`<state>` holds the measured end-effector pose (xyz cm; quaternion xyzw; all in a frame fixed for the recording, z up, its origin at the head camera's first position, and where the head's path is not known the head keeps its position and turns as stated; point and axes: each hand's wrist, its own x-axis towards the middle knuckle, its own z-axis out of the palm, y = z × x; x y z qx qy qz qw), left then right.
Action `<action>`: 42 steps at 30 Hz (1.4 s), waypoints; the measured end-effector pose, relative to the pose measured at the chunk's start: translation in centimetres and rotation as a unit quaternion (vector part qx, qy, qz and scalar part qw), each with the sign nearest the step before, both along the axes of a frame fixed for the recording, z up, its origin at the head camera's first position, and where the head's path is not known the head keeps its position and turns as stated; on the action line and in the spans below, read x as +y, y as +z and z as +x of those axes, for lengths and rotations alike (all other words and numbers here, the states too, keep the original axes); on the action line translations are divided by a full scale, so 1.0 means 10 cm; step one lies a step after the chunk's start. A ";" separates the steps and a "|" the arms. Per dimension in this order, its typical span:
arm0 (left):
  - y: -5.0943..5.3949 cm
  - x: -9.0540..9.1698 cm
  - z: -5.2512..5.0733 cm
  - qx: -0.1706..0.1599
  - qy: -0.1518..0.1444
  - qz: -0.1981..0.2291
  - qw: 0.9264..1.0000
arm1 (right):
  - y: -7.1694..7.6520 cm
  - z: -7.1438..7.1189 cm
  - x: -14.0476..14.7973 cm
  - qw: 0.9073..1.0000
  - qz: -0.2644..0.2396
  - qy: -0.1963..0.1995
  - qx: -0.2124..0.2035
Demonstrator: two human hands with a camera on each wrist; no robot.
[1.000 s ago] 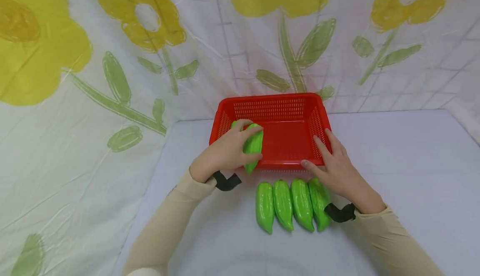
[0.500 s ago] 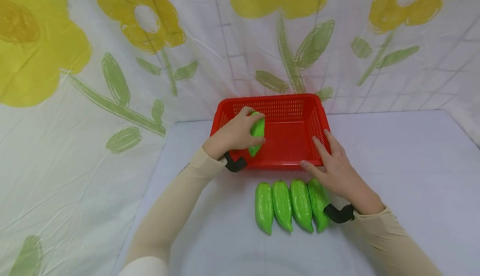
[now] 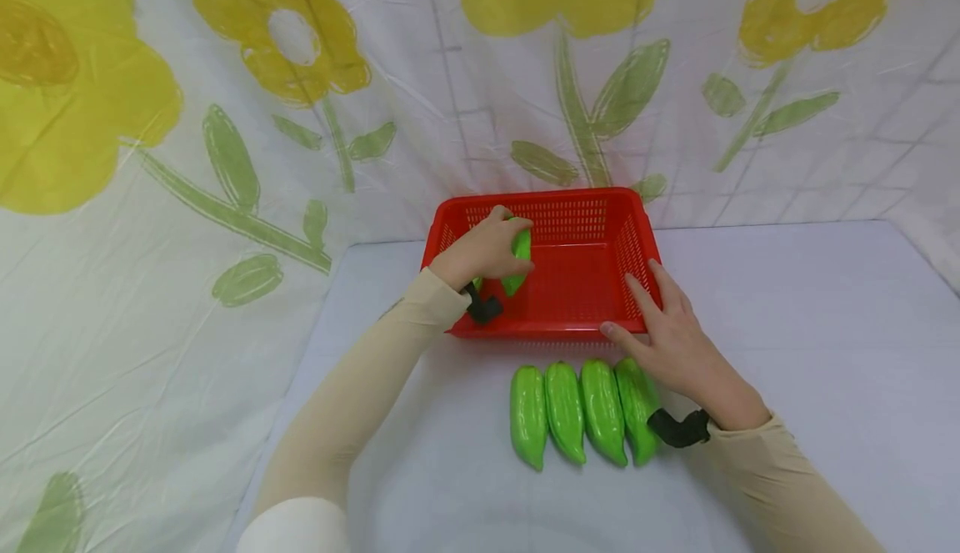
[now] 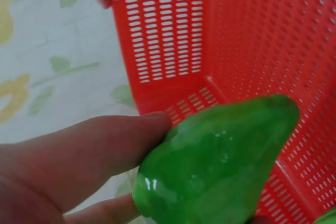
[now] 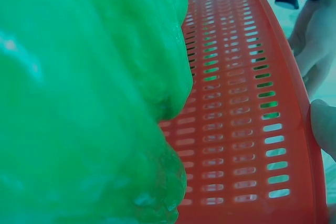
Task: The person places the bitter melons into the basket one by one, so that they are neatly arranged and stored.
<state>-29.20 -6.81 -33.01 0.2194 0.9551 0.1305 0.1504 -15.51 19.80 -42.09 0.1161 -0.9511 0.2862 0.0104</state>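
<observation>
In the head view my left hand (image 3: 487, 248) holds a green banana (image 3: 517, 261) between thumb and fingers, inside the left half of the red plastic basket (image 3: 577, 329). The left wrist view shows the thumb pressed on the glossy banana (image 4: 215, 156) in front of the basket's slotted walls. Part of another green banana (image 4: 328, 217) shows at that view's lower right corner. My right hand (image 3: 675, 340) rests on the basket's front right corner with spread, fairly straight fingers. Its thumb (image 5: 323, 127) touches the rim in the right wrist view.
A row of several green bananas (image 3: 565, 411) lies in front of the basket on the pale table (image 3: 810, 311). The rightmost is partly covered by the right wrist's black strap (image 3: 678, 428). Behind the basket hangs a white flower-printed curtain (image 3: 420, 136).
My left hand has carried the banana from the basket's front left rim farther back and slightly right inside the basket. The right hand and the row of bananas stay in place.
</observation>
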 end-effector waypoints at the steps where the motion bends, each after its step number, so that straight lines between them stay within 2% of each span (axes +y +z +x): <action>1: -0.01 0.01 -0.03 0.001 0.002 -0.001 1.000 | 0.01 0.00 0.00 1.000 0.000 0.001 0.000; 6: -0.09 0.06 -0.14 0.004 0.008 -0.015 1.000 | 0.01 -0.01 0.01 1.000 -0.002 -0.001 0.002; 10: -0.18 0.08 -0.20 -0.007 0.016 -0.033 0.999 | -0.01 0.00 0.01 1.000 0.002 0.000 0.001; 14: -0.25 0.08 -0.23 -0.022 0.028 -0.047 0.998 | -0.03 0.02 0.01 1.000 0.000 0.000 0.001; 20: -0.30 0.08 -0.24 -0.031 0.031 -0.073 0.996 | -0.04 0.04 0.00 1.000 -0.005 -0.002 0.000; 27: -0.48 0.09 -0.30 -0.028 0.035 -0.099 0.994 | -0.05 0.06 -0.01 1.000 -0.006 -0.003 -0.010; 34: -0.51 0.11 -0.32 -0.041 0.065 -0.110 0.991 | -0.04 0.04 -0.02 1.000 -0.006 -0.005 -0.006; 42: -0.53 0.11 -0.34 -0.019 0.067 -0.129 0.989 | -0.01 0.01 -0.01 1.000 -0.006 -0.007 -0.007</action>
